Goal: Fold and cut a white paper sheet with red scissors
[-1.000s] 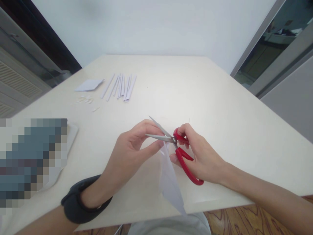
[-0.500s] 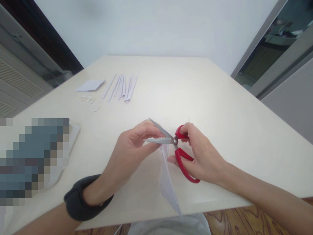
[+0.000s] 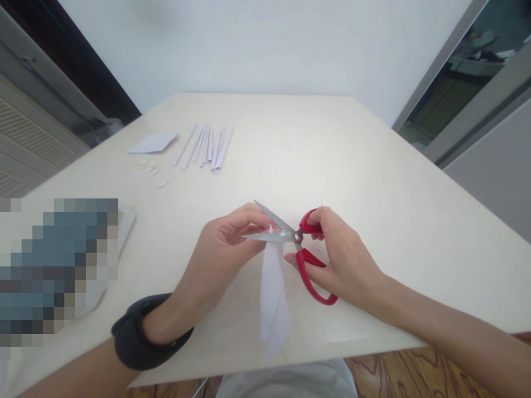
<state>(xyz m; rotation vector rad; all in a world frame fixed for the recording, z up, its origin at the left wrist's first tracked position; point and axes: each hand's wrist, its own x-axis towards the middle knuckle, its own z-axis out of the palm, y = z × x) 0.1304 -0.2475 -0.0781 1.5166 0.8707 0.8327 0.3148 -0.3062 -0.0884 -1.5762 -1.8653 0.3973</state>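
My left hand [image 3: 219,260] pinches the top of a folded white paper piece [image 3: 272,293] that hangs down toward the table's near edge. A black band sits on that wrist. My right hand [image 3: 340,260] grips red-handled scissors [image 3: 299,246], fingers through the loops. The steel blades are apart, and the paper's tip lies between them just below my left fingertips.
A cream table [image 3: 340,166] carries several narrow white paper strips [image 3: 205,146] at the far left, a folded white sheet [image 3: 152,142] beside them and small scraps [image 3: 146,167]. A pixelated patch covers the near left, with a white sheet edge [image 3: 124,221] showing.
The hanging paper has turned from edge-on and slanting right to facing me and hanging straighter. My right hand with the scissors shifted slightly up; the blades stay apart.
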